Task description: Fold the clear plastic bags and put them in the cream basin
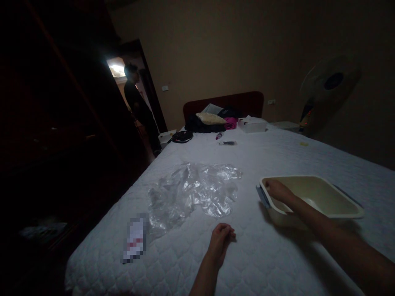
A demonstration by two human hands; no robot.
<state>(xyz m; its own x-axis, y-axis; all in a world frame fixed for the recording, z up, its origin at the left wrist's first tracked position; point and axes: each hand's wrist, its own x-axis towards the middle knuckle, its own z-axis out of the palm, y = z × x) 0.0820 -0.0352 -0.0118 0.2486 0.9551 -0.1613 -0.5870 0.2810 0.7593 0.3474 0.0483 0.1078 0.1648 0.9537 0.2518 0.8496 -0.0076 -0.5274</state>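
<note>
A cream plastic basin (321, 201) with a pale rim and blue-grey handles is at the right, over the white quilted bed. My right hand (276, 191) reaches over its near side, and its closed fingers grip the left rim by the handle; the fingertips are partly hidden. Close to the bed's front middle, my left hand (220, 238) has its fingers curled in, with nothing visible in them. Just beyond the left hand lies a crumpled clear plastic sheet or bag (197, 189), not touched by either hand.
A blurred-out white item (135, 238) lies on the bed's left edge. Clothes and a cushion (211, 119), a white box (252, 124) and a black bag (182, 136) are near the headboard. A fan (333, 80) stands right; a person (138, 102) stands by the doorway.
</note>
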